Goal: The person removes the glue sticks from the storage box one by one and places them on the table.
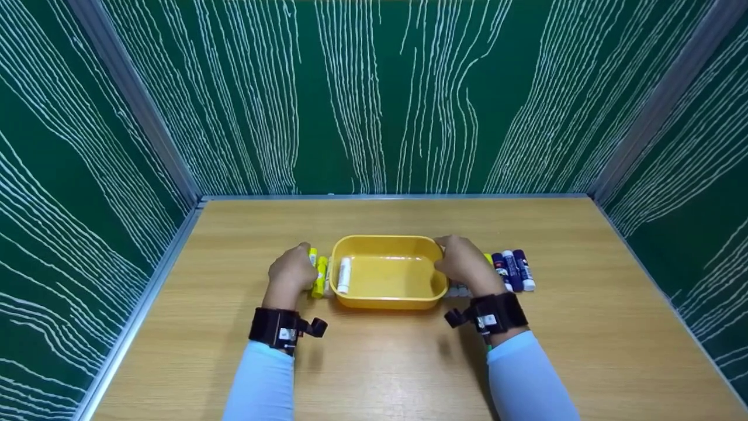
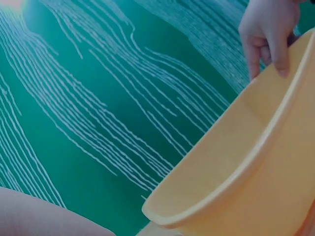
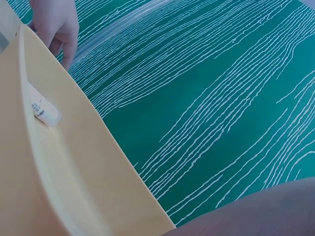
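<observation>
A yellow plastic tray (image 1: pixel 385 303) sits on the table with one white glue stick (image 1: pixel 345 275) lying inside at its left end. My right hand (image 1: pixel 464 264) pinches the right rim; in the left wrist view that hand (image 2: pixel 271 29) has its thumb inside the wall. Just left of the tray, my left hand (image 1: pixel 292 269) reaches down over a yellow glue stick (image 1: pixel 313 255), fingertips right at it; whether they grip it I cannot tell. Another yellow glue stick (image 1: pixel 319 278) lies between this hand and the tray. In the right wrist view the tray wall hides the left fingertips.
Right of my right hand, several dark blue and white glue sticks (image 1: pixel 523 270) lie side by side, partly behind the wrist. More sticks (image 1: pixel 459 290) show at the tray's right side. Green panels (image 1: pixel 397 99) with white lines enclose the wooden table (image 1: pixel 374 362) at the back and sides.
</observation>
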